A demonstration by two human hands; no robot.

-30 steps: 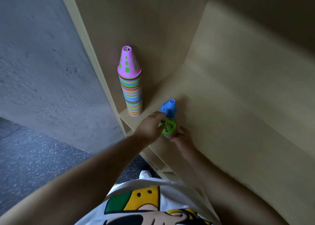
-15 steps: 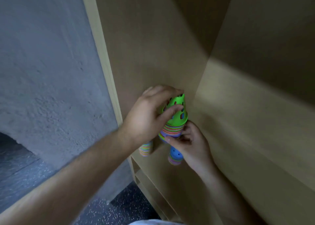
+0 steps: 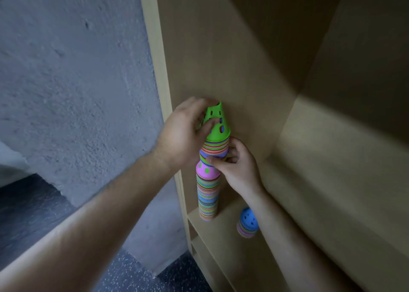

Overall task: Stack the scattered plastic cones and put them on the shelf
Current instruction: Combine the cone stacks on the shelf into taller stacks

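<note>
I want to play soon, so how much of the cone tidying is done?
Done: a tall stack stands on the shelf. In hand: the left hand and right hand hold a green-topped stack at its purple top. Left: seat it, then probably add the small blue-topped stack standing nearby.

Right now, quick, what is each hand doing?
Left hand: closed around the top of the green-topped cone stack.
Right hand: pinching that stack's lower rim.
</note>
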